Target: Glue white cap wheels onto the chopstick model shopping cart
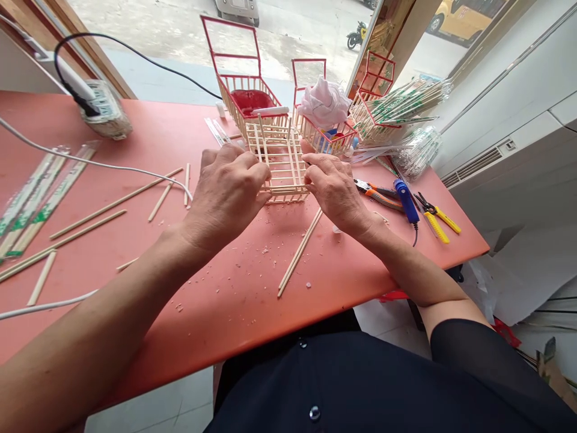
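Observation:
A small open frame of glued wooden sticks point(280, 161) rests on the salmon-coloured table point(234, 300) in front of me. My left hand point(228, 189) grips its left side, fingers curled over the slats. My right hand point(334, 187) pinches its right edge. A pair of loose chopsticks point(300, 251) lies just below the frame, and cut stick pieces point(112, 207) are scattered to the left. Wood chips speckle the tabletop.
Behind the frame stand finished stick baskets with red wire handles point(246, 90), one holding a white cloth point(323, 102). Wrapped chopstick bundles point(408, 102) lie at the back right. Pliers point(381, 195), a blue tool point(407, 201) and yellow cutters point(437, 219) sit right. A power strip point(103, 108) and cables lie left.

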`<state>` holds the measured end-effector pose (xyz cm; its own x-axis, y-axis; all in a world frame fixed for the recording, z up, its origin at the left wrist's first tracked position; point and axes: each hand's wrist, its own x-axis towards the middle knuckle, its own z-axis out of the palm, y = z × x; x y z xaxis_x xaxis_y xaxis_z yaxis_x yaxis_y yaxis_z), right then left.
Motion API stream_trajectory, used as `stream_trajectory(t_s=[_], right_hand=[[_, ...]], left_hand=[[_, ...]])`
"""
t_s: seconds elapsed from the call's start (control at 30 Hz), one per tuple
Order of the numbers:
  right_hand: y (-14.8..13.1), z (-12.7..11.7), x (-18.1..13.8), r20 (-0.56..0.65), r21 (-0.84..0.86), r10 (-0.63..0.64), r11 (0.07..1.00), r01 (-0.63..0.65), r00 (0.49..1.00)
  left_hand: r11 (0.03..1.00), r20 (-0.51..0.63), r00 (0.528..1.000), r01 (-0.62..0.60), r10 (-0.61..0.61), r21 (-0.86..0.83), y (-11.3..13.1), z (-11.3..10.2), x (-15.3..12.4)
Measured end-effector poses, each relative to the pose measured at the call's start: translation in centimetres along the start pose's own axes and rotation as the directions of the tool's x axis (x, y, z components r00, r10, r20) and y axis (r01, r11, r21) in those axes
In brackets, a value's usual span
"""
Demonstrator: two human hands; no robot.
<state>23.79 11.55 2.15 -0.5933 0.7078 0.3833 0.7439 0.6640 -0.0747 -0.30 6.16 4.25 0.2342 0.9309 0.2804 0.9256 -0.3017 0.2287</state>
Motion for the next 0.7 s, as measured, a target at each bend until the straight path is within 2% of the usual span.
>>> stream_trajectory(t_s=[0.13, 0.43, 0.7], right_hand=[[-0.07, 0.15, -0.02, -0.006, -0.013, -0.008, 1.000, 0.008, 1.000], [0.15, 0.41, -0.07, -0.016, -0.042, -0.045, 0.998, 0.045, 0.999], [0.36, 0.60, 0.15, 0.012, -0.098, -0.064, 0.993, 0.065, 0.998]], left_hand=[[0.999, 0.052, 0.999, 0.007, -0.010, 0.049, 0.47, -0.45, -0.04], [0.998, 0.064, 0.997, 0.049, -0.046, -0.037, 0.88, -0.62, -0.19], [0.998, 0.059, 0.997, 0.045, -0.043, -0.033, 0.87, -0.56, -0.23]])
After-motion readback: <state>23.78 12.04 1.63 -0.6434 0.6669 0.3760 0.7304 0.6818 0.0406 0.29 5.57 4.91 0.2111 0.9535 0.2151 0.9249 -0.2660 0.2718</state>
